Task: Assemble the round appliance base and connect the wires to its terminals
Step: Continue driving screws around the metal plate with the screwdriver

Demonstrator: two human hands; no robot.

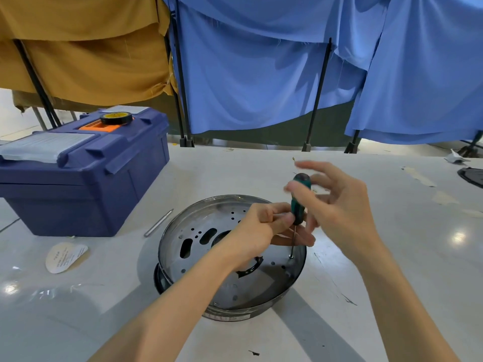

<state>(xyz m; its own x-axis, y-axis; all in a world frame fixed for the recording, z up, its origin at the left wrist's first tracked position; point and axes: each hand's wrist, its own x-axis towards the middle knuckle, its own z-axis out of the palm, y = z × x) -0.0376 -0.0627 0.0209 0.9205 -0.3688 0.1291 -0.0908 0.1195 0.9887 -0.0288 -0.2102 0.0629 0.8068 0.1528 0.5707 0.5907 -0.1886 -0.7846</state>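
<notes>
The round metal appliance base [198, 259] lies on the white table, a shallow dish with slots and small holes. A green-handled screwdriver [300, 199] stands nearly upright with its tip on a screw [290, 256] near the base's right rim. My left hand [264, 231] pinches the lower end of the handle over the base. My right hand [337, 202] is blurred around the top of the handle; its thumb touches the handle and the fingers are spread. No wires are visible.
A blue toolbox [83, 176] with a roll of black tape [116, 118] on its lid stands at the left. A metal rod [158, 222] lies between toolbox and base. A round paper label [65, 257] lies left of the base. A dark part [473, 176] sits at the far right edge.
</notes>
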